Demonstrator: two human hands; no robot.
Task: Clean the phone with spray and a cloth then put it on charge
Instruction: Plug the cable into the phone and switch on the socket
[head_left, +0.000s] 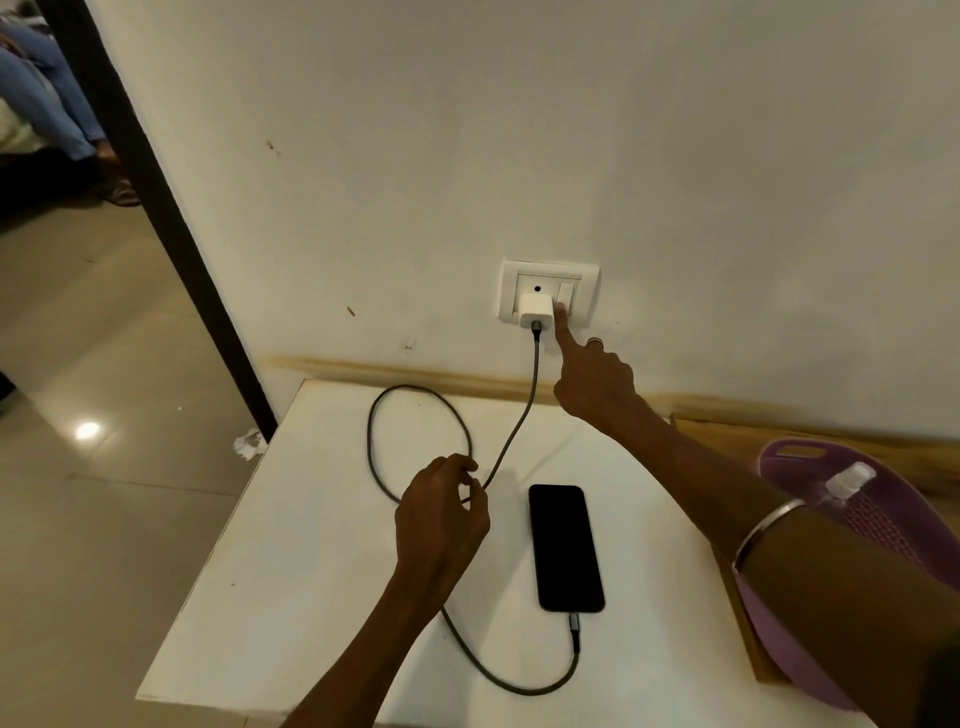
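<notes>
Charging almost set: cable in the phone, finger on the wall switch.

The phone (566, 548), a flat glossy black slab with a dark screen, lies on the matte white worktop (291, 597) below the socket plate (548, 296). A braided grey cable (415, 405) loops from the phone's near end up to the boxy white charger (535, 310) seated in the plate. The right hand (597, 384) presses the switch beside the charger with its straight forefinger, other fingers folded. The left hand (441, 514) pinches the cable left of the phone. Cleaning seems done; only switching power on looks left. A lilac perforated plastic basket (789, 457) right of the phone holds a clear spray bottle (849, 480).
</notes>
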